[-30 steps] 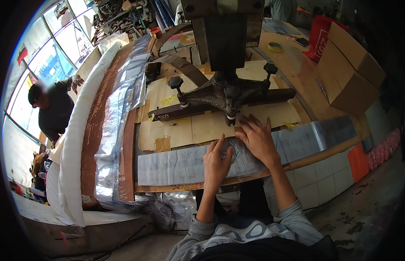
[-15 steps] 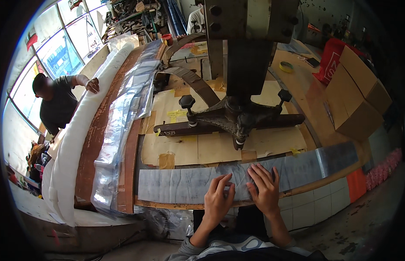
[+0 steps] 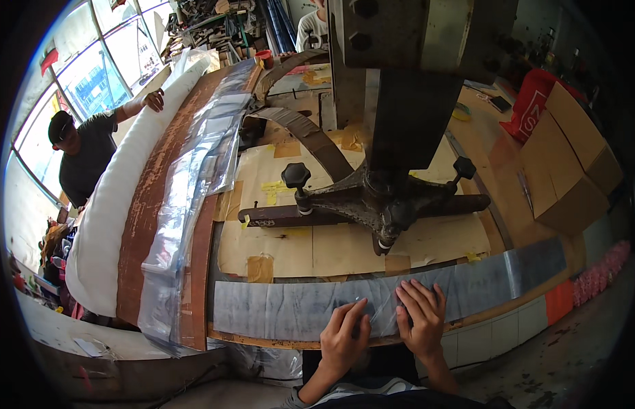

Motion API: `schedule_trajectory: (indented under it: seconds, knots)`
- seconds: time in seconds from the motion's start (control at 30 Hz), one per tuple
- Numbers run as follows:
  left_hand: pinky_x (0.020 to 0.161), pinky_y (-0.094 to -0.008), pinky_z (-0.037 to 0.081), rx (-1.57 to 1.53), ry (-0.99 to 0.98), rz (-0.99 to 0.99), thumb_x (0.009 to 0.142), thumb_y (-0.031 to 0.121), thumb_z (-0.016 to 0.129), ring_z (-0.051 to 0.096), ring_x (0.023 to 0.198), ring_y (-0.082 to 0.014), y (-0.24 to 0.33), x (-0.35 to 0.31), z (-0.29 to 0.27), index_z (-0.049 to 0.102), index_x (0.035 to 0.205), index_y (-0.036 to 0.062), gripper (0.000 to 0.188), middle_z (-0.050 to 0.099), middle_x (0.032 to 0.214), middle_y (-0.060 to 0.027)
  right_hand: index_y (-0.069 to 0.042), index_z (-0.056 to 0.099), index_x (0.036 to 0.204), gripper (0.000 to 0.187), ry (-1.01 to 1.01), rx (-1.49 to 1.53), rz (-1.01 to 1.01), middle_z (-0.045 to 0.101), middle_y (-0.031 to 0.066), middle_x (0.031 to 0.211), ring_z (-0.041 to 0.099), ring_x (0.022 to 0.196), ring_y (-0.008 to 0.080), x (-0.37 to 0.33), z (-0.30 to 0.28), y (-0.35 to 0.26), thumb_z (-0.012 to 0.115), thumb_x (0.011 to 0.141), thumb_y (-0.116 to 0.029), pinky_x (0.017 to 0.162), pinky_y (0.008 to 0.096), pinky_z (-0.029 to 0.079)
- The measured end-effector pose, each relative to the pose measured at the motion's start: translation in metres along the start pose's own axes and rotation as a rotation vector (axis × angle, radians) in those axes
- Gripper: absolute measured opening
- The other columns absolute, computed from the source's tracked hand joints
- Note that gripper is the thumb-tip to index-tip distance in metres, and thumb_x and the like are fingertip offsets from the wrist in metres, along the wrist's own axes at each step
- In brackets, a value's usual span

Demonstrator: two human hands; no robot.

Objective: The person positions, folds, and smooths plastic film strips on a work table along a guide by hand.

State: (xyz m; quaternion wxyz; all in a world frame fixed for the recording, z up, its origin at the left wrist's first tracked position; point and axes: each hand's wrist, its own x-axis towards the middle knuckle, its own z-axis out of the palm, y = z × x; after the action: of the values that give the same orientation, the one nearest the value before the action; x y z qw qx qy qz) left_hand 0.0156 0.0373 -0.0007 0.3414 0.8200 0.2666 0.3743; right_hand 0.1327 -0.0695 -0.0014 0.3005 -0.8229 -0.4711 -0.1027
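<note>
A long clear plastic strip [image 3: 276, 303] lies along the table's near edge, with faint creases near its middle. My right hand [image 3: 423, 319] rests on it palm down, fingers stretched out and slightly apart. Beside it, my left hand [image 3: 343, 332] is loosely curled over the strip's near edge, thumb apart from the fingers and no held thing showing. A small pale spot shows at its fingertips, too small to make out. Just beyond the hands stands a dark metal press head [image 3: 382, 204] with black knobs, over a pale board [image 3: 283, 238] patched with tape.
Layered clear plastic sheets [image 3: 184, 232] and a thick white roll [image 3: 102, 245] lie to the left. Past the roll, a person [image 3: 85, 153] reaches a hand onto it. An open cardboard box [image 3: 570, 163] and a red bag [image 3: 529, 112] stand at the right.
My view has shifted a little, so the press sits lower and further right. My right hand has straightened flatter on the strip. The person at left has moved their hand farther along the roll.
</note>
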Motion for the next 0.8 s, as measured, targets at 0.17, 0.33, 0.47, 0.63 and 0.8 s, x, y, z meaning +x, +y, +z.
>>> schedule_trajectory:
  seconds: [0.17, 0.33, 0.47, 0.63, 0.8]
  knots:
    - [0.058, -0.0279, 0.05, 0.005, 0.006, -0.016, 0.075, 0.0, 0.064, 0.061, 0.066, -0.0192, 0.0022, 0.001, -0.0015, 0.064, 0.103, 0.0062, 0.029, 0.061, 0.089, -0.0089, -0.006, 0.064, 0.108, 0.029, -0.018, 0.002, 0.007, 0.061, 0.006, 0.114, 0.053, 0.112, 0.0213, 0.0014, -0.0022, -0.0023, 0.058, 0.081, -0.015, 0.102, 0.0472, 0.027]
    - [0.058, -0.0278, 0.05, 0.001, 0.005, -0.027, 0.074, -0.001, 0.064, 0.061, 0.067, -0.0195, 0.0021, 0.0027, -0.0009, 0.065, 0.102, 0.0066, 0.029, 0.062, 0.088, -0.0084, -0.006, 0.064, 0.107, 0.029, -0.023, 0.001, 0.011, 0.062, 0.006, 0.114, 0.053, 0.111, 0.0217, 0.0034, -0.0024, -0.002, 0.058, 0.08, -0.015, 0.102, 0.0473, 0.028]
    - [0.058, -0.0279, 0.05, -0.006, 0.003, -0.05, 0.074, -0.001, 0.064, 0.062, 0.068, -0.0196, 0.0024, 0.0038, -0.0003, 0.066, 0.102, 0.0069, 0.029, 0.062, 0.087, -0.0084, -0.006, 0.064, 0.106, 0.029, -0.029, 0.0, 0.011, 0.062, 0.0061, 0.113, 0.054, 0.11, 0.0219, 0.0054, -0.0026, -0.0016, 0.058, 0.08, -0.015, 0.101, 0.0469, 0.028]
    - [0.057, -0.0275, 0.05, -0.004, 0.02, -0.039, 0.073, -0.001, 0.065, 0.062, 0.067, -0.0192, 0.0025, 0.0066, 0.0006, 0.067, 0.101, 0.0082, 0.029, 0.062, 0.087, -0.008, -0.007, 0.065, 0.106, 0.028, -0.025, 0.007, 0.02, 0.062, 0.006, 0.112, 0.054, 0.11, 0.0217, 0.0068, -0.002, -0.0003, 0.059, 0.079, -0.014, 0.101, 0.0464, 0.029]
    - [0.056, -0.0264, 0.05, -0.021, 0.012, -0.054, 0.073, -0.001, 0.065, 0.061, 0.065, -0.0177, 0.003, 0.0061, -0.0008, 0.067, 0.1, 0.0081, 0.029, 0.062, 0.087, -0.0073, -0.007, 0.065, 0.105, 0.028, -0.025, 0.006, 0.031, 0.062, 0.006, 0.112, 0.054, 0.11, 0.0216, 0.0059, -0.0032, -0.0022, 0.059, 0.079, -0.014, 0.101, 0.0463, 0.029]
